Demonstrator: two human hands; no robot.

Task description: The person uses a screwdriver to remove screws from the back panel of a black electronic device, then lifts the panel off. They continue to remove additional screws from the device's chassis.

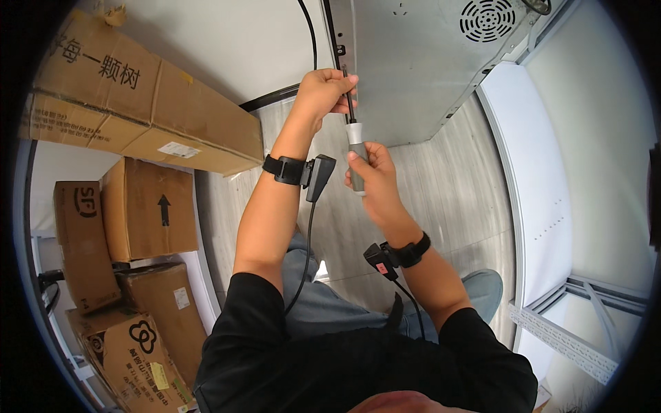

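Note:
A screwdriver [357,141] with a grey and white handle points away from me toward the edge of a grey metal panel [406,82]. My right hand [373,172] is wrapped round its handle. Farther up, my left hand [328,93] pinches the dark shaft close to its tip. The tip meets the panel's left edge, near a screw or hole there; the exact contact is too small to make out. Round vent slots [487,19] pierce the panel at its far right.
A long cardboard box [138,103] stands at the left, with several smaller cartons [155,206] below it. A black cable [311,34] hangs left of the panel. At the right are a white curved ledge [533,172] and a white metal frame [571,323]. The floor [454,186] is wood-patterned.

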